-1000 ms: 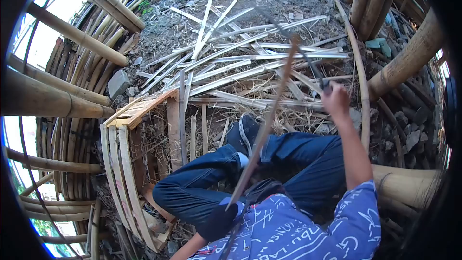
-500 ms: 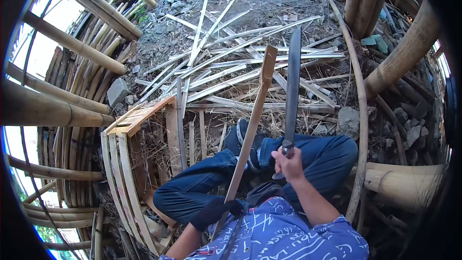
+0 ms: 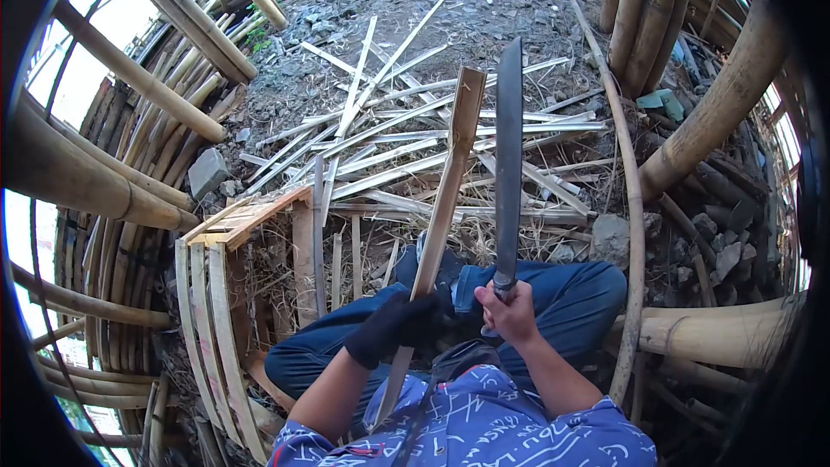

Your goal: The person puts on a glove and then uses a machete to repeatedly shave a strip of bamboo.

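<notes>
My left hand [image 3: 389,326], in a black glove, is wrapped round a long split bamboo strip [image 3: 455,151]. The strip slants upward from my lap, its far end above the ground and its near end against my shirt. My bare right hand [image 3: 508,310] grips the handle of a machete [image 3: 509,156]. Its broad dark blade points up and away from me, just right of the strip and apart from it. Both hands are over my lap between my bent knees in blue jeans. The glove hides part of the strip.
Several pale split bamboo strips [image 3: 380,151] lie crisscrossed on the ground ahead. A wooden crate [image 3: 207,311] stands at left. Rubble and a grey stone [image 3: 611,239] are at right, beside a long thin pole [image 3: 634,199]. Thick bamboo poles [image 3: 726,112] frame both sides.
My left hand has moved up and forward along the bamboo strip. The strip stands slightly more upright. The machete has shifted a little left, closer to the strip.
</notes>
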### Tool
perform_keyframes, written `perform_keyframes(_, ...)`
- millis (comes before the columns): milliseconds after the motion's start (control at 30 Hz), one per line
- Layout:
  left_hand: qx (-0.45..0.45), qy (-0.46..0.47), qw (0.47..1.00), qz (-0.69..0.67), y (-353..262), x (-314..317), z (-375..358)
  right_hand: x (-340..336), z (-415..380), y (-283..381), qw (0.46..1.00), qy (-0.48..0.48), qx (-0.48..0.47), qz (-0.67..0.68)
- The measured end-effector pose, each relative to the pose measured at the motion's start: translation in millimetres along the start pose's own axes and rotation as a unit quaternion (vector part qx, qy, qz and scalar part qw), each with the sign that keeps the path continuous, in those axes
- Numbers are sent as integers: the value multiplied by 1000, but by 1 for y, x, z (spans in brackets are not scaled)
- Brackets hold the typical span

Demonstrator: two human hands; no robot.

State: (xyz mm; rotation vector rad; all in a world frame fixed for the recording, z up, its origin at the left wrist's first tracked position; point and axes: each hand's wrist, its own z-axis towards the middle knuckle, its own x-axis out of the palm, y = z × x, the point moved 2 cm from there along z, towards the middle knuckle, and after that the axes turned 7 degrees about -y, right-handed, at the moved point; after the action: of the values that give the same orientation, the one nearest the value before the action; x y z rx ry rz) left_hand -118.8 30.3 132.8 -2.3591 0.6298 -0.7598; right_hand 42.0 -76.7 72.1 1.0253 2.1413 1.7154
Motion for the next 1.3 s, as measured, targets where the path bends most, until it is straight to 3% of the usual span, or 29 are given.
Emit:
perform_keyframes(33, 3, 1, 1000, -4, 2, 0, 4, -5, -2, 0, 999, -21, -10, -33)
perform_keyframes(67, 23, -4, 1000, 0, 4, -3, 9, -9, 0, 1, 988, -51, -96, -106)
perform_keyframes(100, 41, -10, 999, 6, 6, -5, 14, -14, 0, 3, 988, -49, -96, -109)
perform_keyframes(167, 47, -23, 998, 40, 8, -3, 20, -20, -6, 26, 936, -65, -231, -256)
perform_keyframes(233, 50, -32, 995, 77, 7, 0, 23, -23, -4, 36, 916, -45, -239, -318)
perform_keyframes(300, 18, -23, 999, 45, 6, 6, 24, -18, 0, 50, 822, -49, -369, -431)
perform_keyframes(333, 17, -21, 998, 48, 7, 7, 24, -19, 4, 56, 809, -28, -349, -472)
perform_keyframes(367, 152, -6, 967, 203, 5, 8, 23, -20, 12, 61, 810, -32, -348, -471)
perform_keyframes(400, 281, 8, 894, 348, 4, 10, 22, -21, 20, 66, 778, -41, -361, -512)
perform_keyframes(533, 320, -10, 873, 368, 18, 9, 23, -35, 54, 88, 705, -42, -405, -581)
perform_keyframes(600, 385, -29, 777, 497, 14, 18, 15, -38, 61, 95, 698, -42, -411, -585)
perform_keyframes(700, 357, -29, 818, 449, 19, 18, 15, -38, 69, 111, 682, -46, -422, -595)
perform_keyframes(767, 360, -31, 821, 442, 19, 18, 11, -45, 78, 116, 642, -53, -452, -616)
perform_keyframes(833, 362, -33, 825, 432, 24, 18, 8, -55, 93, 123, 646, -69, -444, -617)
perform_keyframes(900, 370, -39, 825, 425, 34, 15, 3, -71, 107, 130, 644, -185, -385, -634)
perform_keyframes(933, 370, -40, 824, 426, 34, 14, 1, -77, 109, 130, 645, -185, -386, -633)
perform_keyframes(1000, 278, -22, 867, 412, 34, 15, 4, -85, 116, 133, 618, -200, -381, -658)
perform_keyframes(1033, 279, -23, 869, 408, 38, 14, 4, -87, 118, 132, 615, -197, -381, -661)
perform_keyframes(1100, 409, -11, 790, 457, 35, 10, 1, -91, 117, 127, 632, -191, -403, -634)
perform_keyframes(1133, 409, -9, 788, 460, 34, 11, 1, -91, 113, 125, 636, -184, -430, -614)
perform_keyframes(1200, 157, -60, 942, 289, 35, 12, 0, -90, 105, 115, 644, -174, -435, -605)
perform_keyframes(1233, 156, -64, 942, 291, 34, 8, 2, -89, 100, 108, 650, -166, -440, -596)
perform_keyframes(1300, 43, -110, 959, 259, 37, -2, 11, -71, 81, 94, 681, -113, -462, -557)
